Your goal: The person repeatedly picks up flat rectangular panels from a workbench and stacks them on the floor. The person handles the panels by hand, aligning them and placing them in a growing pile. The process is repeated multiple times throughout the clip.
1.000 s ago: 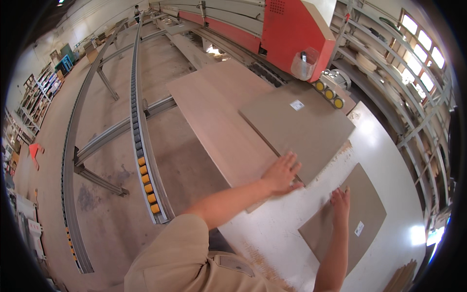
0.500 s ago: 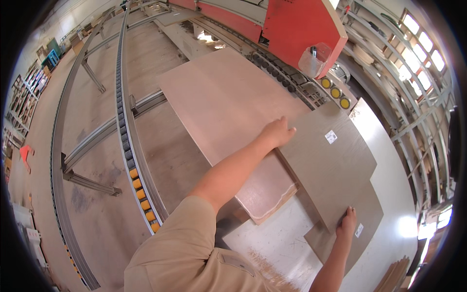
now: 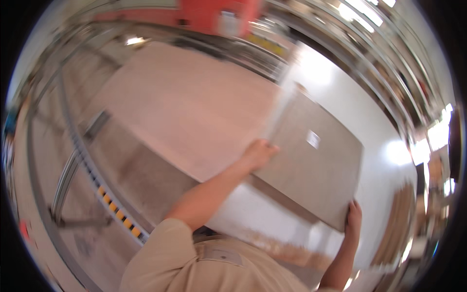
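A grey-brown flat board [image 3: 311, 175] with a small white label [image 3: 313, 139] lies before me, held at two edges. My left hand [image 3: 261, 154] is closed on its left edge, the thumb over the top face. At the near right corner, my right hand [image 3: 353, 217] grips the board's edge with curled fingers. Left of this board lies a larger pinkish panel [image 3: 194, 107], close to my left hand. Whether another board sits beneath the grey-brown one cannot be made out through the blur.
A shiny white tabletop [image 3: 374, 170] spreads under and right of the board. Thin wood strips [image 3: 396, 224] lie at its right. A red machine [image 3: 219, 17] stands at the far side. To the left runs a roller rail with yellow rollers [image 3: 116, 210]; metal racks line the far right.
My view has swung right. The labelled board has shifted over the white tabletop, away from the pinkish panel. The second labelled board seen earlier under it no longer shows.
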Tool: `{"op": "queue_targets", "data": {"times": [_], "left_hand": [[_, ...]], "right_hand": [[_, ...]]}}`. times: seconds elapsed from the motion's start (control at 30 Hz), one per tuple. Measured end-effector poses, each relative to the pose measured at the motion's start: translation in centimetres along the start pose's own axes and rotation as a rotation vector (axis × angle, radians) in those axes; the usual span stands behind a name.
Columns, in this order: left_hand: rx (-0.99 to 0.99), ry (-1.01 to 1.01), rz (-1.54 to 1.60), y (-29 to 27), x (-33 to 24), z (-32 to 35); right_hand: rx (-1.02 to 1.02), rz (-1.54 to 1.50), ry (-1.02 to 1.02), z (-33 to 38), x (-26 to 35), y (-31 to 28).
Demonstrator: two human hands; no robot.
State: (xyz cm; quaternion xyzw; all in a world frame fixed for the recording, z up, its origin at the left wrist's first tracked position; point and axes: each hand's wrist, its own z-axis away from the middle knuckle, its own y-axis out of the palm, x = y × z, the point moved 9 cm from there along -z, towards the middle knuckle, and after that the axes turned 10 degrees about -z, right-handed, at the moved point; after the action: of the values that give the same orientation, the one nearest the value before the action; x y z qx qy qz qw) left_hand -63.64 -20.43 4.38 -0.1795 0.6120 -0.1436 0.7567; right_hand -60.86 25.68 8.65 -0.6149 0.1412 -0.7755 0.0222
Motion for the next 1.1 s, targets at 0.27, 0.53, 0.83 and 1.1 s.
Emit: {"op": "queue_targets", "data": {"times": [0.27,0.53,0.83,1.1], "left_hand": [[0.150,-0.055,0.232,9.9,-6.2,3.0],[-0.298,0.214,-0.265,8.4,-9.8,0.3],[0.044,0.221,-0.011,14.7,-3.7,2.1],[-0.049,0.192,0.711,13.4,-2.9,2.5]], "right_hand": [[-0.130,-0.054,0.139,3.7,-3.8,-12.7],[-0.144,0.203,0.123,-0.6,-1.7,-13.0],[-0.164,0.432,-0.096,-1.9,-5.4,-9.8],[-0.210,0.270,-0.072,-1.8,-6.0,-11.2]]}}
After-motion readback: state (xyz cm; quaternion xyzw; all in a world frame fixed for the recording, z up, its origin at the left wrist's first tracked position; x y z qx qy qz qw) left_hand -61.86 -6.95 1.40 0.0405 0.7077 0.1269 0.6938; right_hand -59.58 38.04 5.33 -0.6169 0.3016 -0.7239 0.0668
